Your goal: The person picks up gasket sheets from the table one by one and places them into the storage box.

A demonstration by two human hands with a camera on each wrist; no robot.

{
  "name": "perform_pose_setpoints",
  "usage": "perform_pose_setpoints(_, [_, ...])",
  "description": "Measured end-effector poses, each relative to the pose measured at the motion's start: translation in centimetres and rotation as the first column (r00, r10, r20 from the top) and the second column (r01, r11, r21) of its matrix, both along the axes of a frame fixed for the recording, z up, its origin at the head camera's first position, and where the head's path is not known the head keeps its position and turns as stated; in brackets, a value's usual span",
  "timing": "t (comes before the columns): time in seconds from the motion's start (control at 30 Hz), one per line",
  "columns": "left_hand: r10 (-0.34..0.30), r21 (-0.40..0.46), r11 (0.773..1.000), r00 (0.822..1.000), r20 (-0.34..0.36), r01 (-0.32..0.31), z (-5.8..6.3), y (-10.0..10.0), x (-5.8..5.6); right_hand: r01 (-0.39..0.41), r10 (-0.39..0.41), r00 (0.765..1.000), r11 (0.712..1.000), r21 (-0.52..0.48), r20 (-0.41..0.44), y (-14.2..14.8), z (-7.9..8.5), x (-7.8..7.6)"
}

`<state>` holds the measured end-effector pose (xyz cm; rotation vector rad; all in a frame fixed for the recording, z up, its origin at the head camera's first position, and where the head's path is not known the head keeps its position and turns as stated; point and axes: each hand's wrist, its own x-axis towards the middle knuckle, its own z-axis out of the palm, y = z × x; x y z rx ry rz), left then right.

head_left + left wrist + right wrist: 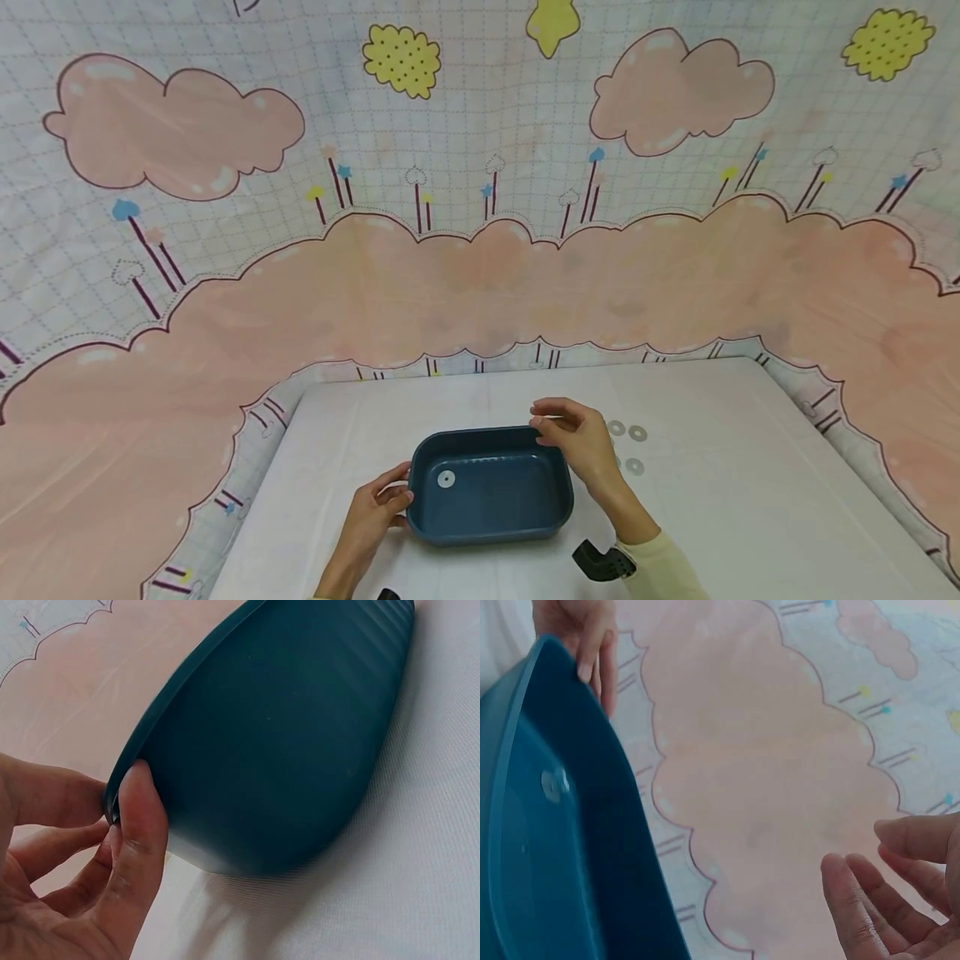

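Observation:
A dark blue rectangular tray (495,497) stands on the white table, with one flat round washer (446,478) lying inside it toward the left. My left hand (369,518) pinches the tray's left end; in the left wrist view, its thumb and fingers meet on the rim (174,691). Over the tray's far right corner hovers my right hand (579,440), its fingers loosely bent. The right wrist view shows a gap between its thumb and fingertips (835,870), with nothing held there. Several grey washers (637,433) lie on the table beyond that hand, some partly hidden by it.
The white table (750,500) extends around the tray. Behind it hangs a cloth (480,292) printed with clouds and stars. A black wrist camera mount (602,561) sits at my right sleeve (663,567).

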<state>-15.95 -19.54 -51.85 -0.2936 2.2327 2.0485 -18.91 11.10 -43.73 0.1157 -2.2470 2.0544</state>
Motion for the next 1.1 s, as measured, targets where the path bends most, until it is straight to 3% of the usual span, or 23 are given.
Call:
perform_pose_setpoints(0.5, [0.004, 0.007, 1.0, 1.0, 0.009, -0.004, -0.2, -0.1, -0.1, 0.083, -0.073, 0.996, 0.979, 0.187, -0.058, 5.1, -1.3, -0.3])
perform_pose_setpoints(0.83, [0.002, 0.0, 1.0, 1.0, 0.013, -0.002, -0.3, -0.1, -0.2, 0.13, -0.103, 0.988, 0.958, 0.254, -0.117, 7.9, -2.8, -0.1])
perform_pose_setpoints(1.1, [-0.002, -0.017, 1.0, 1.0, 0.021, 0.002, -0.4, -0.2, -0.2, 0.171, -0.147, 0.984, 0.935, 0.31, -0.101, 10.2, -4.0, -0.4])
